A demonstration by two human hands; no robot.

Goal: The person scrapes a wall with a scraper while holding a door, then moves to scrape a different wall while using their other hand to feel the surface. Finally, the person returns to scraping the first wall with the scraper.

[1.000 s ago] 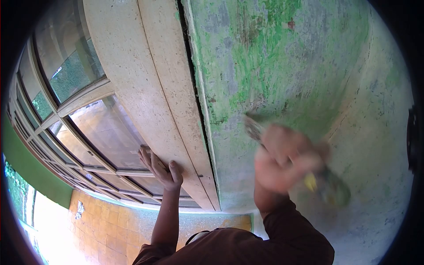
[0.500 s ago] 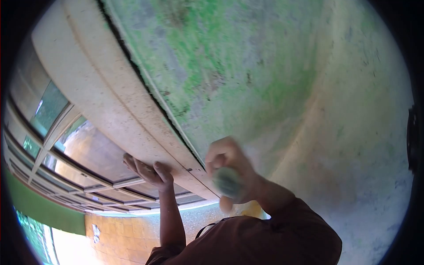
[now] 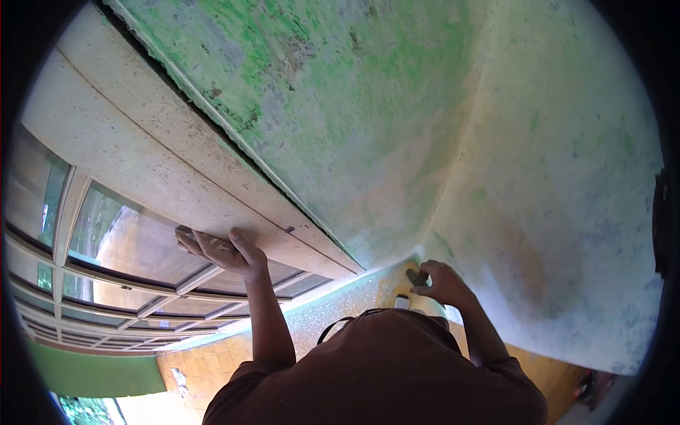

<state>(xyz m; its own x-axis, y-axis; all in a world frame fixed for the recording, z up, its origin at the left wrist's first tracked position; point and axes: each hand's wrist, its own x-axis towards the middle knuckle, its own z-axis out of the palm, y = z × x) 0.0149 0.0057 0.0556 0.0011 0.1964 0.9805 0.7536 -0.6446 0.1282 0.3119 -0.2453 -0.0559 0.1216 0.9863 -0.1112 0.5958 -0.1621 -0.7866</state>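
Observation:
My left hand (image 3: pixel 223 251) is open, its fingers stretched out and laid along the pale frame (image 3: pixel 212 205) beside the glass panes. Lower and to the right, my right hand (image 3: pixel 446 283) is closed around a small, rounded grey-green object (image 3: pixel 416 278) whose kind I cannot make out. That hand is near the bottom of the wall corner, above the floor. Patchy green paint with grey bare spots covers the wall (image 3: pixel 340 106) beside the frame, and a dark gap runs between the two.
A paned window or door (image 3: pixel 134 227) extends along the left. The paler wall (image 3: pixel 559 198) meets the green one at a corner on the right. Orange tiles (image 3: pixel 219 361) and a speckled strip (image 3: pixel 340 297) lie below. Some dark and red items (image 3: pixel 595 389) are at lower right.
My right hand has moved down and to the right with the grey-green object, away from the green wall's edge. My left hand stays on the frame while the view has shifted.

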